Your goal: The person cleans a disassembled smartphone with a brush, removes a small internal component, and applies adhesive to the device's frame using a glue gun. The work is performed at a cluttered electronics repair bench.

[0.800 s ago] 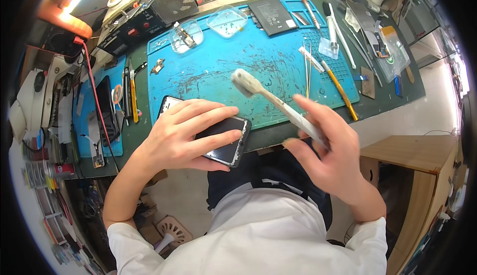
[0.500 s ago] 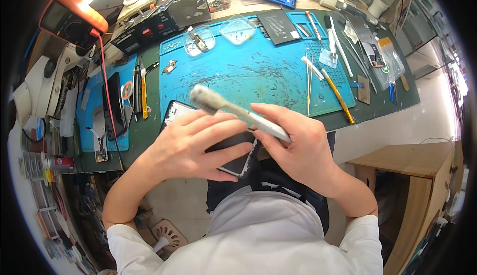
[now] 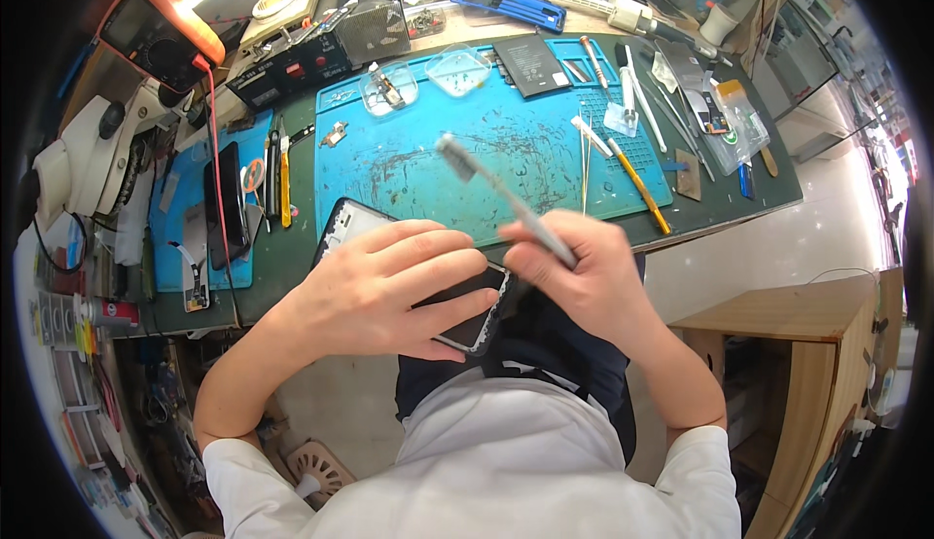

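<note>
My left hand (image 3: 384,281) is wrapped over a phone frame (image 3: 469,337), dark inside with a pale edge, tilted at the front of the bench. The back of the hand and the fingers hide much of it. My right hand (image 3: 589,271) grips the handle of a grey-white toothbrush (image 3: 533,223). Its dark-bristled head points up and left, above the blue mat and clear of the frame. The right fingers are slightly blurred.
On the blue mat (image 3: 389,164) lie clear trays of small parts (image 3: 459,72), a black flat battery (image 3: 531,65) and a yellow-handled tool (image 3: 642,189). A phone (image 3: 226,198) rests at the left beside a red cable. An orange multimeter (image 3: 156,38) stands behind. Below right is a wooden cabinet (image 3: 778,304).
My right hand has turned the toothbrush more upright, and its head has swung up and right, away from the frame. The left hand keeps its hold on the frame. The whole view has shifted slightly.
</note>
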A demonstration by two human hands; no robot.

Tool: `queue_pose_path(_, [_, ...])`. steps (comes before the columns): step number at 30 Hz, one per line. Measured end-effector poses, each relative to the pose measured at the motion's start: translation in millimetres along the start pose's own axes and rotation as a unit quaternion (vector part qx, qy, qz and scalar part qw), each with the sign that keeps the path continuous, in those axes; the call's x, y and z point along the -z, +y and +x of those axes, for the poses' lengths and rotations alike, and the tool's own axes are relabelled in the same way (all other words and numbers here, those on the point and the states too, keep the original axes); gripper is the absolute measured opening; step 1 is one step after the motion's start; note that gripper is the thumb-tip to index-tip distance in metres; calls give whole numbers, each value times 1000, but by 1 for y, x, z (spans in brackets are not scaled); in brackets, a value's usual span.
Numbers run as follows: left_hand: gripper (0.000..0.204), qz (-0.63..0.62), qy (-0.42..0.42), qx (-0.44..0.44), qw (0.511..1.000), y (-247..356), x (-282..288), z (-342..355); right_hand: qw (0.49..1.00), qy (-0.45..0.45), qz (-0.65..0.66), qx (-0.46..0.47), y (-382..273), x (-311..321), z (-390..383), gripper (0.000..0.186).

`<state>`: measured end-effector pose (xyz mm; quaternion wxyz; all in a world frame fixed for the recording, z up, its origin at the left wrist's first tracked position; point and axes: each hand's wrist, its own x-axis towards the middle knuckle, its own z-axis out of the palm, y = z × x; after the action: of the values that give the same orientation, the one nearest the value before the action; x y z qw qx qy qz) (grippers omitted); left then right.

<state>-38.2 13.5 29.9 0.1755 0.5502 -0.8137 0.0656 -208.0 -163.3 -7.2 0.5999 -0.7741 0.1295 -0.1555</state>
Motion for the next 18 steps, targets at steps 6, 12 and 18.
queue_pose_path(6, [63, 162, 56, 7, 985, -9, 26, 7, 982, -20, 153, -105, 4, -3, 3, 22])
queue_pose_path(12, [93, -358, 368, 319, 797, -5, -7, 6, 965, 85, 229, -99, 2, -16, 10, 19])
queue_pose_path(18, [82, -683, 392, 364, 497, 0, -27, 23, 993, 22, 94, -61, -1, -35, 10, 32])
